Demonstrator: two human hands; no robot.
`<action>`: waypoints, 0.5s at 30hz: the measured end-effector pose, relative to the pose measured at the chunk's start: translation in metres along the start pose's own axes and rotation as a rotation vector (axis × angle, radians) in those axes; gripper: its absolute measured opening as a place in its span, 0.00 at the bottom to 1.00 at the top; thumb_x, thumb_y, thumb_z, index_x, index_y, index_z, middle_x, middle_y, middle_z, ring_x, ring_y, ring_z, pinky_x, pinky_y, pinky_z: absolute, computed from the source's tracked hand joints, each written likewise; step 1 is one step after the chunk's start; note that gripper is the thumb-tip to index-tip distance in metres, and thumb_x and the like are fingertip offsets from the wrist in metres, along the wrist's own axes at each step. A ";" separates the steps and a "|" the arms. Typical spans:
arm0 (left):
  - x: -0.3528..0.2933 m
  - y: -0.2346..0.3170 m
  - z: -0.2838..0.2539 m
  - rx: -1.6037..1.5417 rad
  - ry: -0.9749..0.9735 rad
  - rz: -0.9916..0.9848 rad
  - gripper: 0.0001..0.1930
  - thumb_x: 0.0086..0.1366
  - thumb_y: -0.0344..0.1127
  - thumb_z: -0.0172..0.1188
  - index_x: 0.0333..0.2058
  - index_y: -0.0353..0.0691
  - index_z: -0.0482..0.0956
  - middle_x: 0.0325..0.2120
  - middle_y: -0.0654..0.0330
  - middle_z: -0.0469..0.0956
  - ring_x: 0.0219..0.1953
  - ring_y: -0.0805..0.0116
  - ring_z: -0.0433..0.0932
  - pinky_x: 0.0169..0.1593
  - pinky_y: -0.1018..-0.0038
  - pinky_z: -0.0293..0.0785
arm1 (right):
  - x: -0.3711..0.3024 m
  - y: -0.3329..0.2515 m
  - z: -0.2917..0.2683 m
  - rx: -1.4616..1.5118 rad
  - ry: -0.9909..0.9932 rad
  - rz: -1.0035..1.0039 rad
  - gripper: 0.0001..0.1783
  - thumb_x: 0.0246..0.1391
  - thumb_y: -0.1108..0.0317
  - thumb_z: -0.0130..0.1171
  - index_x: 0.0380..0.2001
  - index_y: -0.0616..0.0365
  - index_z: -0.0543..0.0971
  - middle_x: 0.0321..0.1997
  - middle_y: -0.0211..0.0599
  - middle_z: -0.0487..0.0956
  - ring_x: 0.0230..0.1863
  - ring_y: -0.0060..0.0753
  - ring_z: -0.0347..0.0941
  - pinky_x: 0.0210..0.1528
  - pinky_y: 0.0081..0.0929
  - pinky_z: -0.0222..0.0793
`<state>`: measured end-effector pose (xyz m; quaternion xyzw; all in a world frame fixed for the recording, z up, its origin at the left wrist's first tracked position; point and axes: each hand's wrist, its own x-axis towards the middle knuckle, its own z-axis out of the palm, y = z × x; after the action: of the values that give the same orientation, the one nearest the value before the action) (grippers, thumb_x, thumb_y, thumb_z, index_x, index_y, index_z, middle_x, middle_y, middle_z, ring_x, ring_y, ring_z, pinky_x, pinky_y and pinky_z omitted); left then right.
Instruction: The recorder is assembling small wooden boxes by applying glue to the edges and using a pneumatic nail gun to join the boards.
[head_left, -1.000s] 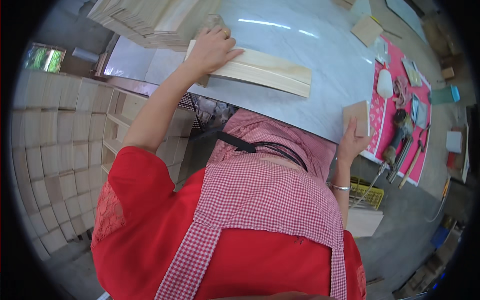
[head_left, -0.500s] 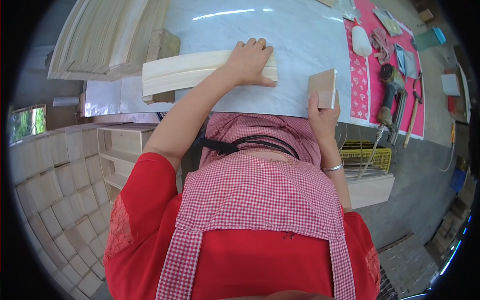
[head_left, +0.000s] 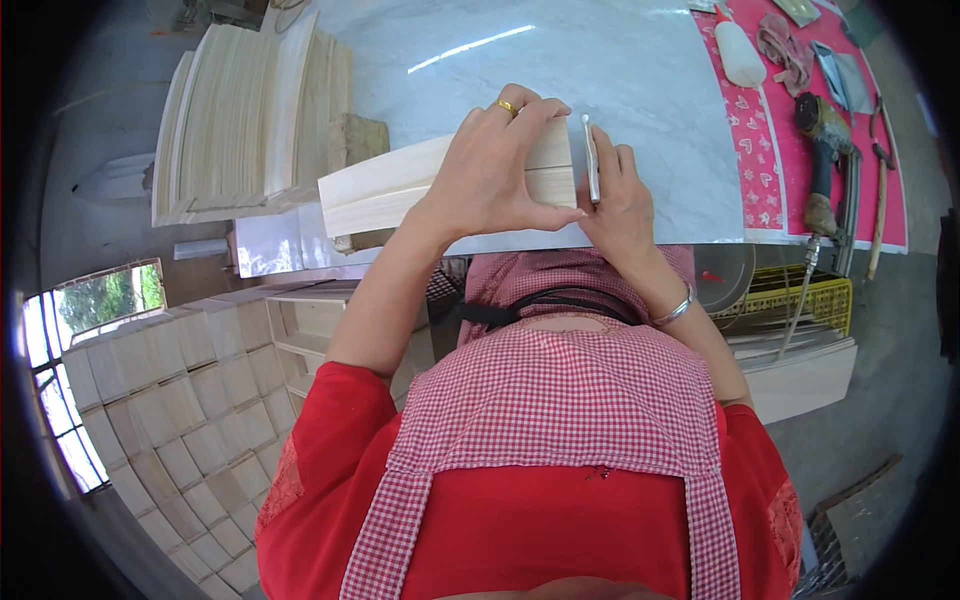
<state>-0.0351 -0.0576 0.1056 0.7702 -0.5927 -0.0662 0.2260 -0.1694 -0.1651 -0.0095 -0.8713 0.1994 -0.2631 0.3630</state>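
Two pale wooden boards (head_left: 380, 205) lie side by side, their left ends resting over a wooden block (head_left: 362, 137). My left hand (head_left: 490, 165) spans them near their right end, thumb at the near edge and fingers at the far edge, gripping them. In my right hand (head_left: 620, 205) is a small wooden panel (head_left: 591, 158), stood upright on its edge. A white line, which looks like glue, runs along the panel's top edge. A narrow gap separates the panel from the boards' right ends.
Upright thin boards (head_left: 240, 120) are stacked at the left of the marble-patterned table (head_left: 660, 90). On a pink cloth (head_left: 765, 130) at right lie a white squeeze bottle (head_left: 740, 55), a rag (head_left: 785, 50), a nail gun (head_left: 825, 170) and a hammer (head_left: 880, 200). A yellow crate (head_left: 800, 290) stands below.
My right hand has brought the small panel left, turning it upright close to the boards' ends. My left hand now spans the boards' right end. The whole view has shifted.
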 end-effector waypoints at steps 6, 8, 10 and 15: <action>0.006 -0.004 0.005 -0.054 0.004 -0.001 0.44 0.35 0.48 0.77 0.53 0.37 0.71 0.46 0.51 0.71 0.46 0.51 0.74 0.49 0.61 0.73 | 0.002 -0.003 0.002 0.015 -0.009 0.001 0.43 0.41 0.75 0.65 0.63 0.60 0.62 0.43 0.47 0.69 0.34 0.53 0.76 0.33 0.42 0.75; 0.007 -0.002 0.006 -0.107 -0.015 -0.009 0.44 0.35 0.48 0.78 0.52 0.36 0.71 0.46 0.52 0.71 0.47 0.53 0.74 0.49 0.62 0.73 | 0.001 -0.003 0.002 0.034 -0.019 0.010 0.43 0.41 0.75 0.66 0.64 0.60 0.62 0.43 0.47 0.69 0.35 0.53 0.76 0.33 0.42 0.75; 0.010 -0.003 0.007 -0.099 -0.021 -0.005 0.44 0.35 0.48 0.78 0.52 0.35 0.71 0.46 0.52 0.71 0.47 0.53 0.74 0.49 0.62 0.74 | 0.001 -0.002 0.004 0.026 -0.010 0.014 0.44 0.41 0.74 0.66 0.64 0.60 0.62 0.43 0.47 0.69 0.35 0.52 0.76 0.33 0.42 0.75; 0.015 -0.004 0.010 -0.085 -0.028 -0.007 0.44 0.35 0.48 0.78 0.52 0.34 0.71 0.46 0.52 0.72 0.47 0.53 0.75 0.49 0.63 0.74 | 0.001 -0.003 0.004 -0.009 -0.001 0.009 0.43 0.41 0.74 0.66 0.63 0.60 0.62 0.43 0.46 0.69 0.35 0.51 0.77 0.33 0.41 0.75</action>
<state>-0.0308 -0.0732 0.0971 0.7609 -0.5899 -0.1030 0.2498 -0.1659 -0.1614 -0.0101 -0.8722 0.2044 -0.2600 0.3605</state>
